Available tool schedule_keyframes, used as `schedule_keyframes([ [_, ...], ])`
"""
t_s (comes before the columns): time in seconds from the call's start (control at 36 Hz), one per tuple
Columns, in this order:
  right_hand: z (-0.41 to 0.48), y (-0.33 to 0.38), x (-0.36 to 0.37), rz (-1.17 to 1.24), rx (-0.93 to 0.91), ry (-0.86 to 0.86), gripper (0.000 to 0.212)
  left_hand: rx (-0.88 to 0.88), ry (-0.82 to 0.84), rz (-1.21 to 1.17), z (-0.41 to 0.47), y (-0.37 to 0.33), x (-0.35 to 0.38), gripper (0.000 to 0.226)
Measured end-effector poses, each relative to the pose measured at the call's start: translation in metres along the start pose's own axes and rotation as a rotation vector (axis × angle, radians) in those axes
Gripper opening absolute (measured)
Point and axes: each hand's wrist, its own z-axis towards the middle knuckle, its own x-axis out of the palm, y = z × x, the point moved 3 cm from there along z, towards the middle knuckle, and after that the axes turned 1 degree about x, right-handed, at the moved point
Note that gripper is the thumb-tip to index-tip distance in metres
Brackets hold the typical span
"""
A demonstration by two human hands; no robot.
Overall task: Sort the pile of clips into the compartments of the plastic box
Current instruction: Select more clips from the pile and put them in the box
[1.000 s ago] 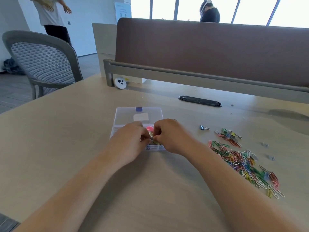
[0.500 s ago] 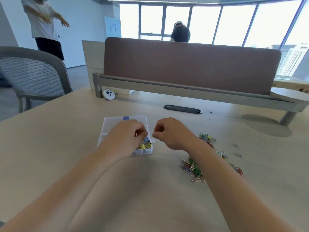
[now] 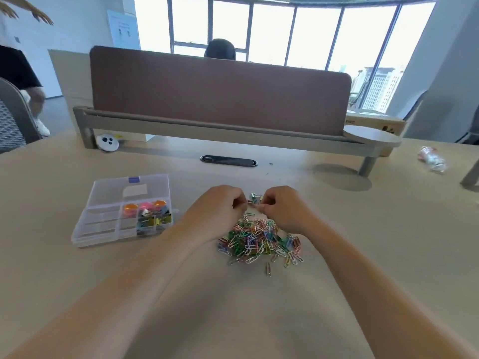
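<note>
A person is sitting at a pale wooden desk (image 3: 51, 177) w/ a clear plastic compartment box (image 3: 103, 224) lying open. Its right-side compartments are holding mixed binder clips & orange/pink round bits. Just right of the box, a loose pile of multicoloured wire paper clips (image 3: 259, 240) is lying flat on the desk. Both hands are hovering right of the box, over the pile's far edge. The left hand (image 3: 215, 211) & right hand (image 3: 282, 209) are curling their fingers in, tips pinching toward each other; can't tell whether a clip is betw. them. A small metal binder clip (image 3: 256, 197) is sitting just beyond the knuckles. Judging by looks, the clips are light, stiff, slick & tangle-prone, so pinching one by its outer loop w/ thumb & forefinger is looking safest.
</note>
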Motion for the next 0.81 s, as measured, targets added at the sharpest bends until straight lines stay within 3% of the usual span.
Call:
schedule_keyframes([
  [0.25, 0.045, -0.030, 0.008, -0.047, 0.050, -0.010, 0.013, -0.057, 0.050, 0.040, 0.049, 0.012, 0.028, 0.018],
  [0.53, 0.109, -0.036, 0.034, -0.169, -0.046, 0.106, 0.034, -0.053, 0.061, 0.100, 0.082, 0.036, 0.048, 0.020],
  [0.81, 0.110, -0.039, 0.039, -0.143, -0.054, 0.089, 0.013, -0.055, 0.082, 0.117, 0.080, 0.042, 0.051, 0.020],
])
